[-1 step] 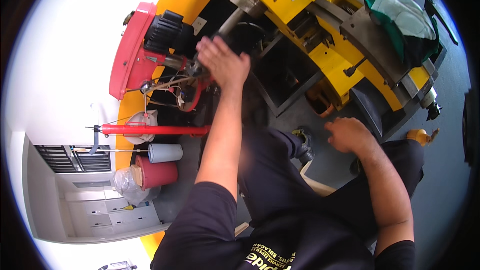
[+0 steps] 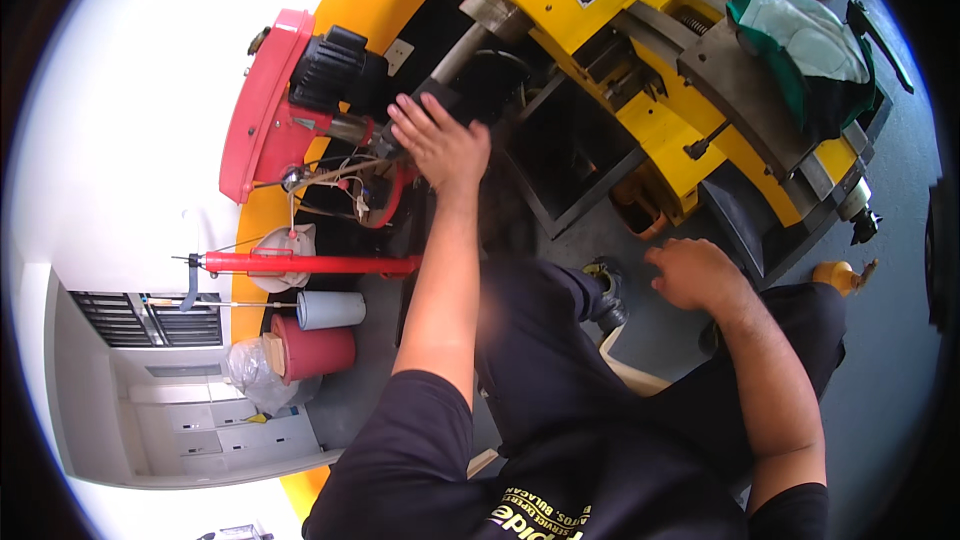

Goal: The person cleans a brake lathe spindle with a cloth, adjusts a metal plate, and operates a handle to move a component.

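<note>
I find the left hand [image 2: 441, 145] spread open at the lower end of the steel shaft [image 2: 460, 55] projecting from the yellow machine [image 2: 675, 150], contact unconfirmed, cannot tell whether the half-curled right hand [image 2: 693, 272] is closed, and advise flat, steady left-hand placement.

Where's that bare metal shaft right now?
The metal shaft is in the upper part of the head view, left of centre, between the yellow machine and the person's left hand.
</note>
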{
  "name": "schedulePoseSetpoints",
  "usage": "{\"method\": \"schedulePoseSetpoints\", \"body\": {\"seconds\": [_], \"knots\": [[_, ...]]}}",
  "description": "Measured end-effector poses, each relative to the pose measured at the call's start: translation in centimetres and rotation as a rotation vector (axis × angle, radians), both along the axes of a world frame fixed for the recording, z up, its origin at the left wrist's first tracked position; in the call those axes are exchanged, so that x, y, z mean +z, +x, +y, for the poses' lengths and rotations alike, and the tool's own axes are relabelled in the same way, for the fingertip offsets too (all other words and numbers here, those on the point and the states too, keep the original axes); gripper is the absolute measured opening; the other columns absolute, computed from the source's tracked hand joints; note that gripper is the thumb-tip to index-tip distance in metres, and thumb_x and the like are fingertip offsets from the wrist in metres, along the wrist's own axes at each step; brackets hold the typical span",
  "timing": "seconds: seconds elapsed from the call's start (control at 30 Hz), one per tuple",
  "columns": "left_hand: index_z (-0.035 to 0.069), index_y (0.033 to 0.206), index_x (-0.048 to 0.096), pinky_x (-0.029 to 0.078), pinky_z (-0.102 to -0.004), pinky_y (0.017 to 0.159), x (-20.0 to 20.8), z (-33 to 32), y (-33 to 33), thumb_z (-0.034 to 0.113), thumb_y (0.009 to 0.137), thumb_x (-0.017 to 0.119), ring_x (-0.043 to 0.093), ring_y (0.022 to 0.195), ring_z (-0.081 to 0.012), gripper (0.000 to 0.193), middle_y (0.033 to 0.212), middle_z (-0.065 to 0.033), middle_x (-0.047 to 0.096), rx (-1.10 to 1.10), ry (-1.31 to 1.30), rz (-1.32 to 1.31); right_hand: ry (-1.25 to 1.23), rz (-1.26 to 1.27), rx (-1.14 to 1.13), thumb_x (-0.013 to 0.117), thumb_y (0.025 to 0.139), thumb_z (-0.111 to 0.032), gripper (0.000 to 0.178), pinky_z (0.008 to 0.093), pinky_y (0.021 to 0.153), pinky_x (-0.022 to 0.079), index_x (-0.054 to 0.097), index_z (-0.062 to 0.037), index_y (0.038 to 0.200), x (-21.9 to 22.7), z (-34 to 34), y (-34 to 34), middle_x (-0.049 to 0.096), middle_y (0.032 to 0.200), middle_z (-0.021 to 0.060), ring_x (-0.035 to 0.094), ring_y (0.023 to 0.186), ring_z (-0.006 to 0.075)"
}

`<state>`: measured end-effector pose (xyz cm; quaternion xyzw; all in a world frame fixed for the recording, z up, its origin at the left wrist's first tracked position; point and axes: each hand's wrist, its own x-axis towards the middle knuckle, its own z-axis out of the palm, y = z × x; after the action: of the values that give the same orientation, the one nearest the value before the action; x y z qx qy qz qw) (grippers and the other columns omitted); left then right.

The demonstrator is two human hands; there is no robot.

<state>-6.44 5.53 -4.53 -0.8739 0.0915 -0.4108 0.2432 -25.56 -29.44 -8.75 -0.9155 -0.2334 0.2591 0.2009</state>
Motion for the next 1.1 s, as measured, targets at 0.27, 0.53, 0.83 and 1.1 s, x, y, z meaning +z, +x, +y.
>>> {"method": "schedulePoseSetpoints", "body": {"seconds": [0.27, 0.53, 0.83, 1.1], "knots": [[-0.017, 0.155, 0.014, 0.008, -0.0726, 0.122, -0.3, -2.8, 1.1, 0.043, 0.077, 0.074, 0.005, 0.152, -0.0643, 0.115, 0.163, -0.0456, 0.008, -0.039, -0.172, -0.016, 0.001, -0.056, 0.008, 0.068, 0.094, -0.028, 0.038, 0.0459, 0.096, 0.056, 0.068, -0.0127, 0.128, -0.9, 0.2, 0.7, 0.072, 0.120, 0.0154, 0.071, 0.111, 0.0334], [-0.013, 0.156, 0.020, 0.003, -0.0782, 0.118, 1.3, -3.6, 0.2, 0.040, 0.074, 0.075, 0.010, 0.155, -0.0598, 0.112, 0.165, -0.0409, 0.015, 0.016, -0.194, 0.008, -0.005, 0.015, 0.028, 0.068, 0.094, -0.027, 0.039, 0.0468, 0.096, 0.056, 0.067, -0.0123, 0.130, 0.2, 1.2, 1.4, 0.071, 0.121, 0.0168, 0.070, 0.112, 0.0355], [-0.014, 0.156, 0.014, -0.006, -0.0826, 0.112, -0.5, -1.1, 1.6, 0.042, 0.073, 0.075, -0.002, 0.154, -0.0624, 0.117, 0.164, -0.0428, 0.006, -0.021, -0.204, -0.015, -0.003, -0.041, 0.018, 0.068, 0.094, -0.027, 0.037, 0.0468, 0.095, 0.057, 0.067, -0.0111, 0.127, -0.6, 1.7, 1.0, 0.073, 0.119, 0.0159, 0.072, 0.110, 0.0342], [-0.012, 0.157, 0.015, 0.004, -0.0792, 0.114, 1.1, -2.9, 1.8, 0.045, 0.076, 0.073, 0.003, 0.155, -0.0578, 0.115, 0.165, -0.0402, 0.008, -0.008, -0.303, 0.022, -0.061, 0.011, 0.044, 0.067, 0.094, -0.028, 0.038, 0.0460, 0.096, 0.057, 0.067, -0.0117, 0.129, -0.6, 1.8, 0.7, 0.072, 0.120, 0.0153, 0.071, 0.112, 0.0340]]}}
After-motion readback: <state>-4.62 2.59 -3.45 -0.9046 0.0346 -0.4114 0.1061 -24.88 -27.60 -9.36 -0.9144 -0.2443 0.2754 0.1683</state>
